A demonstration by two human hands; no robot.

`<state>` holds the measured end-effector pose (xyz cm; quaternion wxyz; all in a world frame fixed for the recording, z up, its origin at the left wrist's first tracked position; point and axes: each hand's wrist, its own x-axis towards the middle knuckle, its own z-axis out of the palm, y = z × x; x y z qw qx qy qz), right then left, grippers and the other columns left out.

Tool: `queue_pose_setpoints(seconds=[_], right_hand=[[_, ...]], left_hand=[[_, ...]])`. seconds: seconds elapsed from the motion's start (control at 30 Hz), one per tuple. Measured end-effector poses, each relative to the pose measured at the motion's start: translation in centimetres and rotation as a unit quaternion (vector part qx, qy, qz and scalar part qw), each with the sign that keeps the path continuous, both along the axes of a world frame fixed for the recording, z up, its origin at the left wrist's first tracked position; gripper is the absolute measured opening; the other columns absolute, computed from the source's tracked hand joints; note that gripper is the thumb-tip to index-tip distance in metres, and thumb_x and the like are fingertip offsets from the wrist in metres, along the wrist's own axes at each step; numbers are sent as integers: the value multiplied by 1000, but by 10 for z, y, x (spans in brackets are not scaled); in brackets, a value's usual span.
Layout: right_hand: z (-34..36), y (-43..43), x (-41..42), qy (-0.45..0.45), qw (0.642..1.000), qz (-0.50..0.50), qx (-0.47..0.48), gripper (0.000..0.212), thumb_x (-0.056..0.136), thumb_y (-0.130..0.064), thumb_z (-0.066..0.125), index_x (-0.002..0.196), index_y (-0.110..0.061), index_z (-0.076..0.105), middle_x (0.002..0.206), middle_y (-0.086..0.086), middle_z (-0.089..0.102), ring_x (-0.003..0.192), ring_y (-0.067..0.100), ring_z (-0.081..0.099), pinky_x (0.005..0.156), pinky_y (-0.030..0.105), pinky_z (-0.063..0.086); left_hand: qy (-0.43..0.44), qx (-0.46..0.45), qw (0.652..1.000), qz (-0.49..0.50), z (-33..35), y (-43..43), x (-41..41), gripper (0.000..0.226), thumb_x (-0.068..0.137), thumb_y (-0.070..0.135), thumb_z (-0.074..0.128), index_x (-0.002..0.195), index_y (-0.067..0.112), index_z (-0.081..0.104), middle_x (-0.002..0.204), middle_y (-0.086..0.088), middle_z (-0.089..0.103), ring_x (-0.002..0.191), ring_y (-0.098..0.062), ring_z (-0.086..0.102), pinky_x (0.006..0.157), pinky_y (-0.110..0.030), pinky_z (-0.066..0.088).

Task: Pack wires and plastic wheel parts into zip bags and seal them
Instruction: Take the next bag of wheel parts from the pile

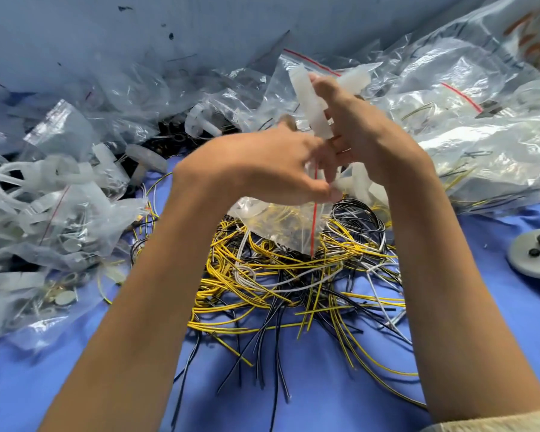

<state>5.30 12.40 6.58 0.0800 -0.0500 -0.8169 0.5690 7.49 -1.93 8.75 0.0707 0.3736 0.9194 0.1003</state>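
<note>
A: Where do we have the zip bag (281, 219)?

B: It's up off the worktop (496, 338), hanging over the middle of it, just above the heap of wires (293, 275). Our left hand (262, 163) pinches it near the mouth with curled fingers, and the red seal stripe runs downward below them.

A: Is anything in it already?

B: We see yellow through the plastic. We cannot tell if that's wire inside the bag or just the heap behind it.

A: And the other hand?

B: Our right hand (365, 129) is raised beside the left. Its fingers are closed round a long white wheel part (309, 101) that sticks up above the knuckles. The fingertips are blurred, so we can't say more about the grip.

A: So we're filling, not sealing.

B: That's how we read it. The part is outside the bag, close to the mouth. For the next move we need the mouth held wide, the part turned end-first so it slides in, and the wires kept clear of the seal track.

A: What else is around us?

B: More packed bags (449, 151) are piled toward the far right corner, with another pile (60, 213) along the left edge. At the right edge is a grey disc (530, 257) with small black pieces on it.
</note>
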Motion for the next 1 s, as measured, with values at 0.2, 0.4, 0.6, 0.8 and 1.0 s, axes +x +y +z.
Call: queue_pose_setpoints(seconds=[0.2, 0.4, 0.6, 0.8, 1.0], right_hand=[[6, -2, 6, -19, 999, 33, -26, 54, 90, -60, 42, 120, -16, 54, 97, 9, 66, 63, 18, 71, 55, 23, 54], [5, -3, 17, 6, 989, 149, -23, 23, 95, -38, 50, 99, -18, 60, 95, 5, 68, 85, 23, 70, 86, 39, 56], [1, 3, 17, -10, 985, 174, 15, 28, 94, -35, 53, 111, -14, 59, 112, 11, 62, 109, 29, 61, 93, 46, 52], [-1, -2, 18, 3, 969, 207, 137, 27, 87, -27, 65, 111, -14, 62, 105, 12, 68, 88, 22, 61, 79, 38, 46], [2, -17, 18, -2, 938, 237, 254, 31, 80, -23, 66, 110, -13, 62, 106, 7, 69, 100, 26, 64, 94, 47, 48]], left_hand=[[72, -100, 988, 93, -14, 9, -4, 38, 89, 55, 46, 90, 19, 59, 98, -5, 51, 87, -24, 48, 75, -31, 39], [59, -55, 988, 131, -9, -8, -16, 20, 85, 34, 59, 80, 15, 56, 82, -4, 60, 81, -26, 55, 72, -34, 47], [54, -8, 986, 159, -6, -22, -23, 21, 75, 15, 60, 94, 14, 68, 77, -1, 65, 75, -21, 61, 69, -31, 52], [100, 59, 980, 164, -3, -25, -24, 38, 73, 9, 59, 108, 22, 67, 83, -2, 60, 73, -20, 53, 59, -25, 37], [103, 102, 979, 145, -1, -16, -20, 31, 71, 13, 60, 100, 20, 66, 93, -3, 64, 88, -25, 58, 64, -28, 41]])
